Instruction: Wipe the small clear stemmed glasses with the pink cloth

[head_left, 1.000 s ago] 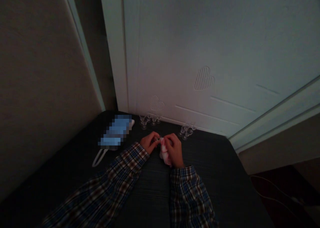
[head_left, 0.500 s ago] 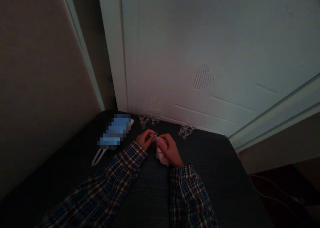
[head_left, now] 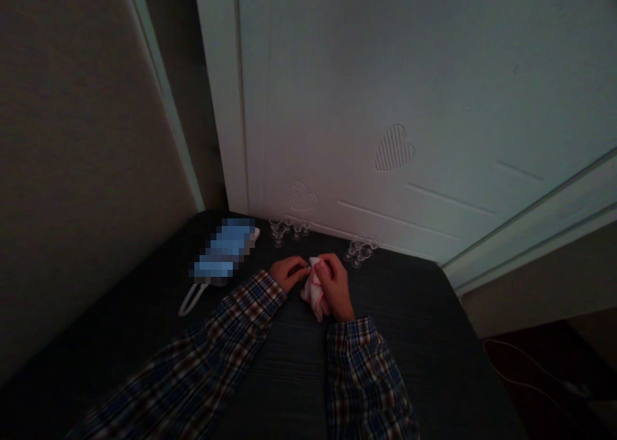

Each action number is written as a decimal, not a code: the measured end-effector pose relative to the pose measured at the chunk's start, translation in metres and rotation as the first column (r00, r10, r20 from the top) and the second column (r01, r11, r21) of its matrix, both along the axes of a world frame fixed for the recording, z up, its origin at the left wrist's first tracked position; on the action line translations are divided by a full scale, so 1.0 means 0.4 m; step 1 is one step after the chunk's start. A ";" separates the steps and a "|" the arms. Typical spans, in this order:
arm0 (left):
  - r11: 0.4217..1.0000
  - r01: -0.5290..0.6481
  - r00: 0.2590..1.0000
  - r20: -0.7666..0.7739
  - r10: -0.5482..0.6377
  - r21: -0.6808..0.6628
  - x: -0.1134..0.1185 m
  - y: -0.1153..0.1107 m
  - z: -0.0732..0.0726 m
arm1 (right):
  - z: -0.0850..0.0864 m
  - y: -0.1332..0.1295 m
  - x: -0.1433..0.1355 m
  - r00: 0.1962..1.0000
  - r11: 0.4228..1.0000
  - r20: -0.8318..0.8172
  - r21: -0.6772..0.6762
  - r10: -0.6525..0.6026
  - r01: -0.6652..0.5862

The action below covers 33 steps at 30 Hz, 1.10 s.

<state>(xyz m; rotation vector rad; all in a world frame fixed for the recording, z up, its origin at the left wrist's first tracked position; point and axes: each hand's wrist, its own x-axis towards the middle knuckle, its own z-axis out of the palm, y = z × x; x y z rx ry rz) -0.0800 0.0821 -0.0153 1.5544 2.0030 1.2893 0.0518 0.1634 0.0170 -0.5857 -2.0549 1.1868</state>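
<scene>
My left hand [head_left: 288, 273] pinches a small clear stemmed glass [head_left: 308, 266], of which only a sliver shows between the fingertips. Pressed up against that glass is a pink-and-white cloth [head_left: 315, 295], bunched in my closed right hand [head_left: 338, 290]. The two hands nearly meet above the dark table, and the cloth's lower end hangs below the right fingers. Behind them stand similar small glasses in two groups, one left group [head_left: 278, 233] and one right group [head_left: 357, 254].
Left of my hands lies a phone-like device [head_left: 223, 250] with a blurred-out screen and a white strap loop [head_left: 193, 299]. A white panel with heart reliefs [head_left: 395, 148] rises along the back edge of the dark table [head_left: 289, 376]. A pale cable [head_left: 525, 356] runs below, at right.
The glass has turned in my left hand, its rim now mostly covered by cloth and fingers. My right hand has shifted the cloth up over it, and the cloth's folds hang differently.
</scene>
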 end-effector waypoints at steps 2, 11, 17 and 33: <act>1.000 -0.006 1.000 0.031 0.007 -0.015 0.001 -0.002 0.002 | -0.003 0.000 -0.001 1.000 1.000 0.013 -0.013 0.009 -0.009; 0.990 -0.142 0.983 0.114 0.142 -0.004 0.001 -0.008 0.013 | -0.015 -0.003 -0.006 0.997 0.998 0.054 0.013 -0.058 0.057; 1.000 -0.015 0.997 0.077 0.014 0.009 0.013 0.000 -0.001 | -0.004 -0.013 -0.005 0.996 0.995 0.048 0.060 -0.077 0.074; 0.995 -0.025 0.997 0.075 0.018 0.101 0.004 0.000 -0.008 | -0.024 0.008 -0.008 0.993 0.997 0.094 0.045 0.065 -0.070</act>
